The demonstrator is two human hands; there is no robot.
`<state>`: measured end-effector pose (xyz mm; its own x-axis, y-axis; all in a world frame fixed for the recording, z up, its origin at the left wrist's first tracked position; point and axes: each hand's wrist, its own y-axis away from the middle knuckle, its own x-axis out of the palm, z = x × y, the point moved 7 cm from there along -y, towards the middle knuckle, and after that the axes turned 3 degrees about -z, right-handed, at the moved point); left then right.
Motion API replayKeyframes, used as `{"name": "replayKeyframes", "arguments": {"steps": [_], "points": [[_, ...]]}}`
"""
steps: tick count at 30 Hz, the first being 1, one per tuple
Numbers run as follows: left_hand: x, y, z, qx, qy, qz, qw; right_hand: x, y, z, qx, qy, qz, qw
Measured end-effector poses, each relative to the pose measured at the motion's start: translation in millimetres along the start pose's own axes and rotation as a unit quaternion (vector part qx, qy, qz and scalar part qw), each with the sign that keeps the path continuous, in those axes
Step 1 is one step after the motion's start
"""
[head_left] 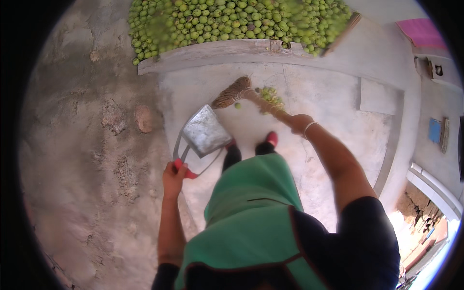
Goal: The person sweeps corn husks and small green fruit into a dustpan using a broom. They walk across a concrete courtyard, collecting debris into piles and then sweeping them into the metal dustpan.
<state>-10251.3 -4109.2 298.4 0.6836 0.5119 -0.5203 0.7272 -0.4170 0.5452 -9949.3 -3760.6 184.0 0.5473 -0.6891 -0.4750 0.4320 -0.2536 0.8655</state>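
Note:
My left hand [173,181] is closed around the red grip of a metal dustpan [207,131], whose silvery pan hangs in front of my legs. In my right hand [300,123] is the handle of a short straw broom [233,94]. The broom's bristles point left, beyond the far edge of the pan. Just behind the broom handle lies a small heap of yellow-green pieces [271,95], too small to name exactly. One round green fruit [238,105] rests on the floor near the bristles.
A large pile of round green fruits [232,21] lies at the far side behind a low wooden board [208,53]. To the left rises a rough, stained wall or ground surface [96,145]. A pale wall stands at right, with a blue object [435,130] on it.

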Motion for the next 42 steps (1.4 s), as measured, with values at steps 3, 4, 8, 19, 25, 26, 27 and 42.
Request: {"name": "replayKeyframes", "arguments": {"steps": [3,4,8,19,25,26,27,42], "points": [[21.2,-7.0,-5.7,0.024,-0.058,-0.014,0.998,3.9,17.3,-62.5,0.004,0.087,-0.022,0.996],[31.8,-6.8,-13.4,0.022,-0.051,-0.006,0.998,8.3,24.4,-81.4,0.015,0.112,-0.023,0.993],[81.4,-14.2,-32.1,0.014,-0.047,0.028,0.998,12.4,89.0,-130.5,0.065,-0.008,-0.041,0.997],[238.1,-51.7,-21.6,0.065,-0.127,0.087,0.986,183.0,109.2,-111.9,0.184,-0.716,-0.159,0.655],[229.3,-50.0,-42.5,0.063,-0.059,0.099,0.991,237.5,93.1,50.2,0.193,-0.689,-0.063,0.696],[228.0,-58.6,-28.6,0.069,-0.051,0.098,0.991,250.2,95.5,72.2,0.168,-0.691,-0.060,0.700],[225.9,-63.4,-18.8,0.075,-0.043,0.097,0.991,252.6,102.3,89.5,0.151,-0.715,-0.044,0.681],[183.9,-64.1,33.6,0.032,0.010,0.058,0.998,133.2,111.4,13.8,0.091,-0.724,-0.126,0.672]]}}
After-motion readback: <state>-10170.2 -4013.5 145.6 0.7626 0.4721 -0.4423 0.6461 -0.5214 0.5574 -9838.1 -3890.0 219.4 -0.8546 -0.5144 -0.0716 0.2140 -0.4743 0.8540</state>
